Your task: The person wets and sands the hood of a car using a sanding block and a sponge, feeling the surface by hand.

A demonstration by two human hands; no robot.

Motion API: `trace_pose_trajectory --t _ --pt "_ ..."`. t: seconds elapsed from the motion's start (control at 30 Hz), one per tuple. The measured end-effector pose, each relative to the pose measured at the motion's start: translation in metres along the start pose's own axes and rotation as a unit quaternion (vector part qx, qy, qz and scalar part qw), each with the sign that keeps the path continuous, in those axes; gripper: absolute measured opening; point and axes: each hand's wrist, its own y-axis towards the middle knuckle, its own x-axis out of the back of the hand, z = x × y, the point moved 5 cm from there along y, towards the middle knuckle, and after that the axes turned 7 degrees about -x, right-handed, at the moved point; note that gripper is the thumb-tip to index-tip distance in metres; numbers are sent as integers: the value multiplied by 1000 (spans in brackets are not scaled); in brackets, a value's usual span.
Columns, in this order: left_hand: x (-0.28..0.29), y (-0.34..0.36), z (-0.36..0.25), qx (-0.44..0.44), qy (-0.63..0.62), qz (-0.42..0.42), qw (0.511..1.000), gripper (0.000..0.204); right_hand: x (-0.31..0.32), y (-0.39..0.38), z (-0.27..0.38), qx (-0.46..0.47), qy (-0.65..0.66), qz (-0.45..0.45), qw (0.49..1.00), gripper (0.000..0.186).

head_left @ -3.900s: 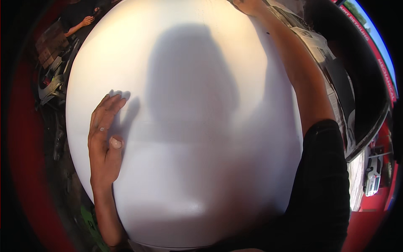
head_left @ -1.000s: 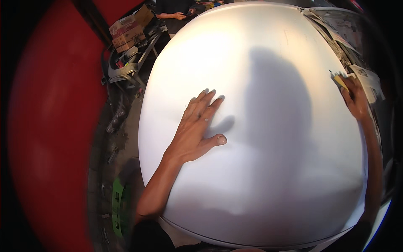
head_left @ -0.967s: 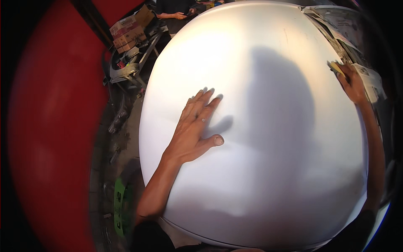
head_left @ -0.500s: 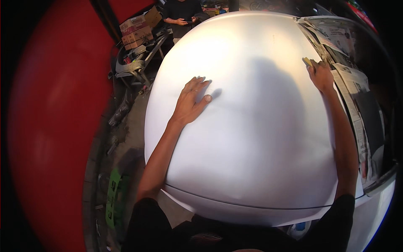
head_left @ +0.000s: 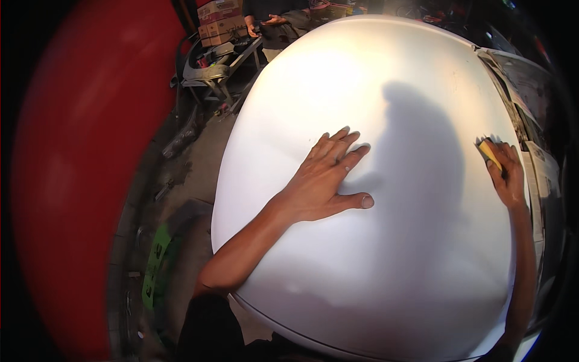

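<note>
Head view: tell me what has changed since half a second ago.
The right hand has moved nearer the person along the right side of the white panel; the left hand has shifted right across it. The yellow pad stays in the right hand's grip.

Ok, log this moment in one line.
left hand: open, spread over white car hood | right hand: gripping yellow pad near newspaper

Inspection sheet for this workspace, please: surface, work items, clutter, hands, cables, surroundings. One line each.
Surface: white panel, shadow across it
Work items: yellow pad, near the panel's right edge
Clutter: boxes at upper left; green strip on the floor
Hands: left hand palm down, fingers spread, contact with the panel unclear; right hand holds the pad
Cables: nothing seen clearly
Surroundings: newspaper at right, red surface at left, another person beyond
</note>
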Motion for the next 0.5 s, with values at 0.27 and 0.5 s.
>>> trace_pose_trajectory --t 0.27,0.5 --pt "6 -5 40 39 -157 -152 975 88 -107 226 -139 -210 -292 -17 933 49" --pt "20 26 45 69 -105 -99 987 74 -82 158 -29 -149 -221 -32 963 45"
